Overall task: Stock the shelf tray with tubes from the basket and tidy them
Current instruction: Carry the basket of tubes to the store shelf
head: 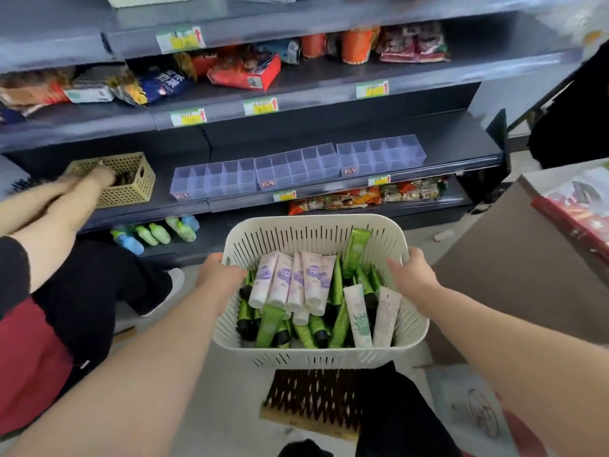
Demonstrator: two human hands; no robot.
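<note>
Both bare forearms reach forward from the bottom of the view to a white slotted basket (321, 356) held low in front of the shelves. One hand, the left hand (219, 270), curls over the basket's left rim, fingers hooked inside; the right hand (410, 270) grips the right rim the same way. Inside the basket lies a jumble of tubes: a fan of pale tubes with purple labels (290, 280) on top, many green tubes with black caps (273, 324) beneath and around them, and two white tubes (357, 316) toward the right side.

Beyond the basket, on the dark shelf (461, 140), stand three clear divided trays (298, 168) in a row, side by side, their compartments holding nothing I can see. Left of the trays sits a tan perforated basket (131, 181), and another person's hand (99, 176) reaches into it. Small green and blue bottles (158, 232) lie on the shelf below. Snack packets (244, 70) fill the upper shelves.
</note>
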